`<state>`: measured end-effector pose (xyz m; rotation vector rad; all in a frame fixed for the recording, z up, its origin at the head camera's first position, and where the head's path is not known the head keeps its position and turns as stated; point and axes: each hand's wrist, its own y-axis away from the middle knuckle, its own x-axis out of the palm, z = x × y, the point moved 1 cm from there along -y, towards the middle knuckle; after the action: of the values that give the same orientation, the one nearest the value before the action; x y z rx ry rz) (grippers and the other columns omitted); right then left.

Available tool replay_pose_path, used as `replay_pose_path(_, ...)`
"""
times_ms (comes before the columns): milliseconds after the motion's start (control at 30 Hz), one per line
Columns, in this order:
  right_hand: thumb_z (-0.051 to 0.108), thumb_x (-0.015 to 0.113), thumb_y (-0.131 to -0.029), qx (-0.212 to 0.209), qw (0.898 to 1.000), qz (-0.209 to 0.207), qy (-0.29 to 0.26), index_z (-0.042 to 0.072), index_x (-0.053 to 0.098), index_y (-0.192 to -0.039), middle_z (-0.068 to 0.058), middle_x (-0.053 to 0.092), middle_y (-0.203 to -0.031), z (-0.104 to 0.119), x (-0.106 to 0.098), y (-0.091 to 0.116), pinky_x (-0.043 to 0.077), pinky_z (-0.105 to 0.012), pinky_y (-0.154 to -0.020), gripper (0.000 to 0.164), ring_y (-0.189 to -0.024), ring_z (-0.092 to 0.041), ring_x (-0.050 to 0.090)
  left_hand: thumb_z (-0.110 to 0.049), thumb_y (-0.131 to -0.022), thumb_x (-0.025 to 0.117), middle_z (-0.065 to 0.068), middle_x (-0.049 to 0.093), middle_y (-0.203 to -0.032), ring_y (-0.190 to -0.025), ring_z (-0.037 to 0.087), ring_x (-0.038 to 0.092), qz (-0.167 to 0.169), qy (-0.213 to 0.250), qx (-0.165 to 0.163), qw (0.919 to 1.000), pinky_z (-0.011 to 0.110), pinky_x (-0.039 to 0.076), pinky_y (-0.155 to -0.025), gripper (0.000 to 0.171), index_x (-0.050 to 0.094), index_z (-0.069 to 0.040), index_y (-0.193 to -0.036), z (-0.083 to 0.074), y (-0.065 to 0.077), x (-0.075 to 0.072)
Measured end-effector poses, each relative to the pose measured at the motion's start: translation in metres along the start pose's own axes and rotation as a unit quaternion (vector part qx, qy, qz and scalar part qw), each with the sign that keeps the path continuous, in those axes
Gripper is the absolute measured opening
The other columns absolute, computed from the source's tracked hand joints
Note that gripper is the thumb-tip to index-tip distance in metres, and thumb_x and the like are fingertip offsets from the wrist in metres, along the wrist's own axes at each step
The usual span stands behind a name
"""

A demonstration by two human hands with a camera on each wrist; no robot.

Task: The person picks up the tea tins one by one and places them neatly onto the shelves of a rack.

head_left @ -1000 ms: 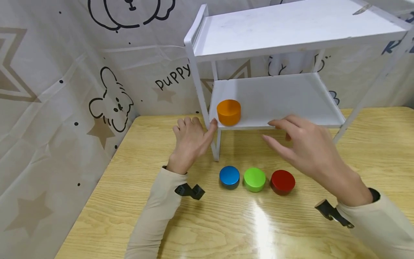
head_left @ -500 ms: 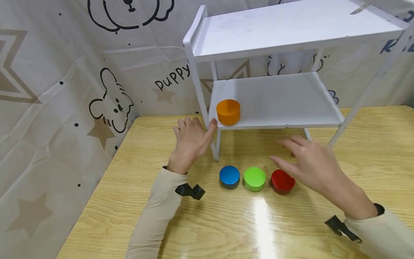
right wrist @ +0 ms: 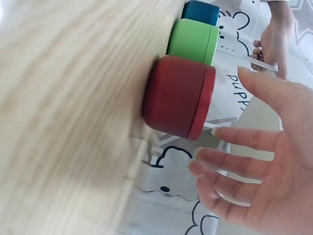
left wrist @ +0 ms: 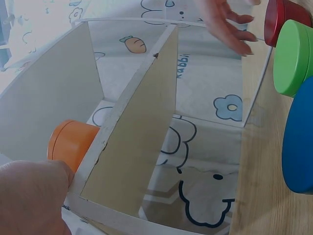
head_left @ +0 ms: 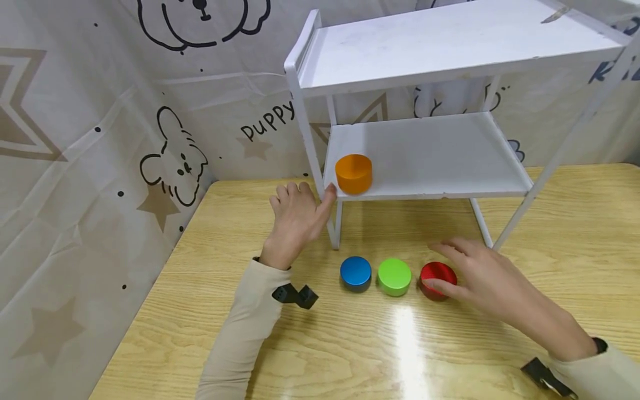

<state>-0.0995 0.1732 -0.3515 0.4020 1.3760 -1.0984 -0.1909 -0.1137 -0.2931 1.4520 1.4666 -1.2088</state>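
Observation:
A red round tin [head_left: 439,278] stands on the table at the right end of a row with a green tin [head_left: 394,276] and a blue tin [head_left: 355,274]. My right hand [head_left: 480,278] is just right of the red tin, thumb and fingers spread apart; in the head view the thumb overlaps its top. The right wrist view shows the palm and fingers [right wrist: 234,156] holding nothing. My left hand [head_left: 296,219] grips the front left post of a white two-tier rack [head_left: 430,155], thumb at the shelf corner. Beside that thumb, an orange tin [head_left: 354,175] sits on the lower shelf.
The rack's upper shelf [head_left: 450,44] overhangs the lower one. Its right front leg [head_left: 520,216] stands behind the right hand. A printed cloth [head_left: 90,166] hangs along the left and back of the wooden table [head_left: 210,266].
My right hand has come down from the front of the lower shelf toward the viewer, to the red tin. The left hand and all the tins have stayed in place.

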Motion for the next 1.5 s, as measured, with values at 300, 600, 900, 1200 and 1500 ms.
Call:
replay_pose_path(300, 0.040, 0.086, -0.067, 0.012, 0.999, 0.037, -0.032, 0.003, 0.063, -0.121, -0.015, 0.063, -0.111, -0.002, 0.004, 0.005, 0.053, -0.047, -0.074, 0.069, -0.097, -0.033, 0.062, -0.057, -0.098, 0.023, 0.017, 0.042, -0.089, -0.086, 0.035, 0.035, 0.001, -0.003, 0.001, 1.0000, 0.044, 0.027, -0.078, 0.065, 0.050, 0.001, -0.088, 0.000, -0.001, 0.000)
replay_pose_path(600, 0.023, 0.086, -0.067, -0.007, 0.999, 0.040, -0.032, 0.004, 0.067, -0.110, -0.012, 0.066, -0.102, 0.000, 0.007, 0.006, 0.053, -0.036, -0.065, 0.051, -0.085, -0.025, 0.064, -0.057, -0.098, 0.023, 0.016, 0.042, -0.091, -0.088, 0.035, 0.035, 0.007, 0.006, 0.004, 1.0000, 0.044, 0.026, -0.079, 0.064, 0.050, -0.001, -0.087, -0.002, -0.001, 0.001)
replay_pose_path(900, 0.015, 0.085, -0.066, -0.059, 0.997, -0.023, -0.050, 0.004, 0.070, -0.106, -0.011, 0.064, -0.101, 0.008, -0.008, -0.004, 0.054, -0.030, -0.062, 0.044, -0.084, -0.022, 0.062, -0.056, -0.098, 0.023, 0.016, 0.042, -0.090, -0.087, 0.035, 0.034, 0.005, 0.007, 0.004, 1.0000, 0.045, 0.026, -0.079, 0.063, 0.049, -0.001, -0.086, -0.001, -0.001, 0.001)
replay_pose_path(1200, 0.018, 0.081, -0.072, -0.064, 0.994, -0.033, -0.081, 0.008, 0.070, -0.112, -0.003, 0.063, -0.106, 0.029, -0.029, -0.020, 0.053, -0.024, -0.062, 0.043, -0.084, -0.013, 0.061, -0.057, -0.098, 0.023, 0.016, 0.041, -0.090, -0.087, 0.035, 0.034, 0.004, 0.008, 0.003, 1.0000, 0.044, 0.025, -0.078, 0.063, 0.050, -0.001, -0.086, -0.001, 0.000, 0.000)
replay_pose_path(1500, 0.017, 0.079, -0.071, -0.072, 0.991, -0.068, -0.090, 0.004, 0.073, -0.105, -0.007, 0.064, -0.101, 0.035, -0.037, -0.030, 0.054, -0.029, -0.063, 0.037, -0.081, -0.016, 0.063, -0.057, -0.098, 0.024, 0.016, 0.041, -0.090, -0.088, 0.034, 0.034, 0.007, 0.008, 0.000, 0.9999, 0.044, 0.026, -0.079, 0.062, 0.050, -0.001, -0.087, 0.000, -0.001, 0.001)
